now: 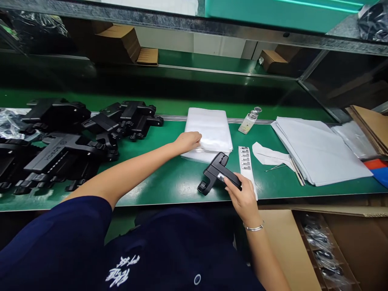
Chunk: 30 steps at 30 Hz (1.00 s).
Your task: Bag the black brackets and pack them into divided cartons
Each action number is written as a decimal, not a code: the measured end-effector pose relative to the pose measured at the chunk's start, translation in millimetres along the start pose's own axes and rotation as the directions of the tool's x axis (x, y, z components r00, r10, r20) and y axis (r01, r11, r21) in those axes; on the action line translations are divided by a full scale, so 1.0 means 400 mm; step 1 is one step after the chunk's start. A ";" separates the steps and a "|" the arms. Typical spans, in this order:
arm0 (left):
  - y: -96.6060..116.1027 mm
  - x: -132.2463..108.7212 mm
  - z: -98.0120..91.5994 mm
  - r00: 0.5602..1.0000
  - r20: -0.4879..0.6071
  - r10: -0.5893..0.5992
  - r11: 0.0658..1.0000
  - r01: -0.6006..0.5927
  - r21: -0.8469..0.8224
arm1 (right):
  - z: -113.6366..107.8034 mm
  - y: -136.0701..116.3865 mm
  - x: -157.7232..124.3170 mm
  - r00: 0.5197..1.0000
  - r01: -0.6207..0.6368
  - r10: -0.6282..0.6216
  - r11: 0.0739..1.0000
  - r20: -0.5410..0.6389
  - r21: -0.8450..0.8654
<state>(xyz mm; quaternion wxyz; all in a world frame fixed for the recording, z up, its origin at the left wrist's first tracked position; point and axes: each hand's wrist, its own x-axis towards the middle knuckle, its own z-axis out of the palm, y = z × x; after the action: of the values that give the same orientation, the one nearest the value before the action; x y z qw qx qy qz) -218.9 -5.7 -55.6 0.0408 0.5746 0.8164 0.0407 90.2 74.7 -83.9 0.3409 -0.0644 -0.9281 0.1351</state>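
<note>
My right hand (244,196) grips a black T-shaped plastic part (217,171) with a small white label, held above the front of the green bench. Resting at the left front edge of a stack of clear plastic bags (209,125), my left hand (188,141) is closed, its fingers curled on the top bag's edge. Just right of the held part lies a strip of printed labels (245,159), partly hidden behind my right hand. Several similar black plastic parts (60,155), one marked BOSCH, are piled on the bench at the left.
A small bottle (249,122) stands behind the label strip. To the right are a white cloth (269,154), tweezers (275,167) and a stack of white sheets (321,149). An open carton (281,242) with bagged parts sits below the bench edge. A metal shelf (169,22) crosses overhead.
</note>
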 end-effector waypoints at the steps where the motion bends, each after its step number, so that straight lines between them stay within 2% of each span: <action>1: -0.005 0.005 -0.010 1.000 0.012 -0.007 1.000 0.007 -0.012 | -0.002 -0.006 0.003 1.000 -0.030 0.030 0.999 -0.008 0.025; 4: -0.026 0.005 -0.041 0.998 0.070 0.002 0.998 0.003 -0.068 | -0.018 -0.035 0.021 0.968 -0.247 0.249 0.953 0.010 0.177; 6: -0.039 -0.016 -0.058 0.997 0.081 -0.010 0.994 0.018 -0.108 | -0.035 -0.061 0.039 0.904 -0.423 0.420 0.855 0.078 0.299; 8: -0.047 -0.057 -0.065 0.999 0.016 -0.049 0.995 0.050 -0.085 | -0.054 -0.085 0.059 0.841 -0.536 0.518 0.761 0.156 0.366; 9: -0.049 -0.085 -0.064 0.997 -0.041 -0.065 0.997 0.063 -0.047 | -0.062 -0.095 0.067 0.825 -0.562 0.534 0.737 0.185 0.376; 12: -0.059 -0.186 -0.049 0.983 -0.180 -0.038 0.994 0.055 0.089 | -0.078 -0.114 0.086 0.810 -0.585 0.540 0.721 0.227 0.371; 14: -0.068 -0.257 -0.030 0.985 -0.166 0.038 0.992 -0.016 0.128 | -0.082 -0.118 0.092 0.807 -0.590 0.538 0.715 0.244 0.375; 16: -0.073 -0.322 -0.002 0.983 -0.078 0.164 0.982 -0.155 0.109 | -0.081 -0.119 0.096 0.796 -0.604 0.548 0.703 0.257 0.375; 19: -0.053 -0.411 0.063 0.944 0.034 0.329 0.944 -0.329 -0.009 | -0.077 -0.121 0.103 0.780 -0.625 0.565 0.688 0.268 0.369; 23: 0.025 -0.495 0.160 0.921 0.117 0.372 0.925 -0.358 -0.128 | -0.072 -0.124 0.118 0.759 -0.650 0.575 0.647 0.305 0.399; 26: 0.056 -0.489 0.196 0.911 0.162 0.380 0.920 -0.352 -0.174 | -0.062 -0.123 0.125 0.744 -0.665 0.577 0.599 0.336 0.446; 30: 0.025 -0.400 0.191 0.978 0.096 0.184 0.978 -0.173 -0.114 | -0.035 -0.118 0.124 0.746 -0.658 0.554 0.532 0.368 0.533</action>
<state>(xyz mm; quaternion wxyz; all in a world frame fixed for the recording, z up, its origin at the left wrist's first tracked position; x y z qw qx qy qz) -147.0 -151.3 -127.3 0.1105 0.6442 0.7547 0.0565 60.3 43.1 -29.2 0.2005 -0.2537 -0.7675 0.5535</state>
